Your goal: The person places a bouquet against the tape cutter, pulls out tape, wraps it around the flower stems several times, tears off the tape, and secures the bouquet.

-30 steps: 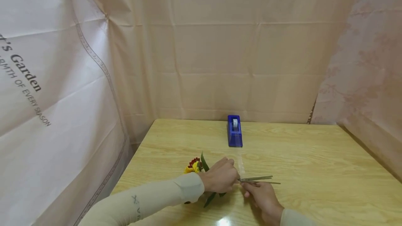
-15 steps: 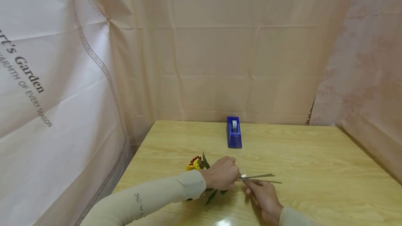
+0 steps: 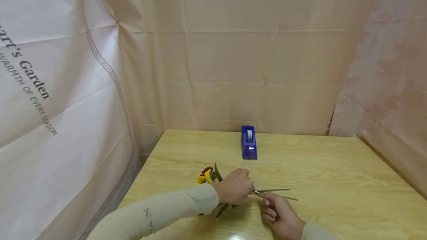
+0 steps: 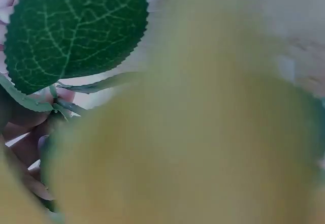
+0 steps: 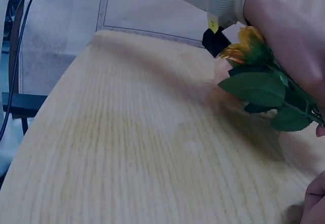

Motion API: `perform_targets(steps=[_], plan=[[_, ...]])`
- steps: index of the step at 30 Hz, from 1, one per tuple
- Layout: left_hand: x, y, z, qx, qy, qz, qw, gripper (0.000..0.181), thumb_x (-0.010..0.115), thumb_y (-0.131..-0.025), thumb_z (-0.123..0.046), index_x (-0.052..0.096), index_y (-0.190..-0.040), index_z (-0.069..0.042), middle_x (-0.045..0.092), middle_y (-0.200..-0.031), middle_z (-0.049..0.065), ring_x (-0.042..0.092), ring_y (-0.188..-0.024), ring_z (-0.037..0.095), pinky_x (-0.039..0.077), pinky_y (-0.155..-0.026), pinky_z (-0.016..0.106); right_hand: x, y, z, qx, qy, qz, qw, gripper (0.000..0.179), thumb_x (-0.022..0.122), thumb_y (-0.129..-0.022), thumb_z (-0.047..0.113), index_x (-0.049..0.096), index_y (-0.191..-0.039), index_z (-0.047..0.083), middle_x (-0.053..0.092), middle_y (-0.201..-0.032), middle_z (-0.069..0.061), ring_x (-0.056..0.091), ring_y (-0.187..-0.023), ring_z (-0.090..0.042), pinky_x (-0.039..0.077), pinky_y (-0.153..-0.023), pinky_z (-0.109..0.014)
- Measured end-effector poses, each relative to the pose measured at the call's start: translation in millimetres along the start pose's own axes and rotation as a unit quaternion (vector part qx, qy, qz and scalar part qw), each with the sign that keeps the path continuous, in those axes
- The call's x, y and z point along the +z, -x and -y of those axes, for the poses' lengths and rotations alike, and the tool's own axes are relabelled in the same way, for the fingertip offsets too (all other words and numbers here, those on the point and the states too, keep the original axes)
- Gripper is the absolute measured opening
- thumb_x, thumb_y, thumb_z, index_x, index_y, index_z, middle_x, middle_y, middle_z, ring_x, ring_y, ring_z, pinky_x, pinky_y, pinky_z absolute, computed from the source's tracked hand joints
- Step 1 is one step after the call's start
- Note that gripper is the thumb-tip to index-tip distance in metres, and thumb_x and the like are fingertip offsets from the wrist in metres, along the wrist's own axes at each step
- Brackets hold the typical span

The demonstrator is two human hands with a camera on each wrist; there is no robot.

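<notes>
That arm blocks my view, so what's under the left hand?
Red and yellow flowers and green leaves show beside the sleeve, and stems emerge beyond the left hand. Whatever lies directly under its palm is covered.

Cloth panel (image 3: pixel 76 84), left side of the head view: two slanted lines of dark print. Upper line (image 3: pixel 25 64), larger, cut by the frame edge: "art's Garden". Lower line (image 3: pixel 28 93), smaller capitals: "WARMTH OF EVERY SEASON". Left sleeve (image 3: pixel 166 208): dark characters along the forearm; one resembles an X, the remainder is unclear. Yellow tag (image 5: pixel 213 26) at the left cuff (image 5: pixel 236 5), right wrist view: marking too small to read.
</notes>
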State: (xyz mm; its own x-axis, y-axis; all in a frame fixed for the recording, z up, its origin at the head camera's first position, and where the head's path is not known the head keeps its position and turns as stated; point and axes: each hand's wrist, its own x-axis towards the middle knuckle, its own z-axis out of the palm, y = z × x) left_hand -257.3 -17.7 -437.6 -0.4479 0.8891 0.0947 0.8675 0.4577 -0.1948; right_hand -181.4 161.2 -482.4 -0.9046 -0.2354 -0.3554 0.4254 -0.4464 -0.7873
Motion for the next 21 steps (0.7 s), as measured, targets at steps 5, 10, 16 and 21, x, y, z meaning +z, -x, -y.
perform_targets(steps=[5,10,16,21], plan=[[2.8,5.2,-0.9,0.005,-0.008,-0.004,0.9999,0.006,0.078,-0.088,-0.025,0.082,-0.083,-0.026,0.065,-0.069,-0.017,0.039,-0.067,0.006,0.028,-0.062,0.02,2,6.2,3,0.026,0.069,0.033,0.9967,0.021,0.056,-0.104,0.019,0.067,-0.112,0.003,0.056,-0.071,0.01,0.035,-0.049,0.003,0.03,-0.047,-0.014],[5.9,8.7,0.9,-0.002,0.008,0.001,1.0,0.005,0.079,-0.085,-0.02,0.082,-0.086,-0.024,0.068,-0.073,-0.016,0.038,-0.067,0.006,0.027,-0.063,0.019,12,4.1,25,-0.081,0.336,-0.011,0.9383,0.024,0.07,-0.098,0.027,0.075,-0.1,0.003,0.062,-0.071,0.005,0.042,-0.055,-0.005,0.035,-0.049,-0.02],[9.5,8.2,3.5,0.007,-0.004,-0.007,0.9999,0.006,0.079,-0.089,-0.023,0.083,-0.093,-0.025,0.075,-0.087,-0.016,0.04,-0.07,0.005,0.028,-0.064,0.02,8,-10.5,53,-0.227,0.656,-0.066,0.7169,0.024,0.082,-0.086,0.039,0.082,-0.097,0.017,0.068,-0.095,0.002,0.052,-0.089,-0.02,0.043,-0.075,-0.039],[10.4,7.0,2.4,0.02,-0.016,-0.021,0.9994,0.014,0.08,-0.086,-0.019,0.083,-0.097,-0.026,0.075,-0.089,-0.017,0.039,-0.069,0.004,0.025,-0.064,0.018,-3,-19.2,60,-0.225,0.692,0.032,0.6852,0.017,0.08,-0.087,0.038,0.084,-0.092,0.022,0.075,-0.099,0.005,0.058,-0.096,-0.021,0.033,-0.086,-0.062]])
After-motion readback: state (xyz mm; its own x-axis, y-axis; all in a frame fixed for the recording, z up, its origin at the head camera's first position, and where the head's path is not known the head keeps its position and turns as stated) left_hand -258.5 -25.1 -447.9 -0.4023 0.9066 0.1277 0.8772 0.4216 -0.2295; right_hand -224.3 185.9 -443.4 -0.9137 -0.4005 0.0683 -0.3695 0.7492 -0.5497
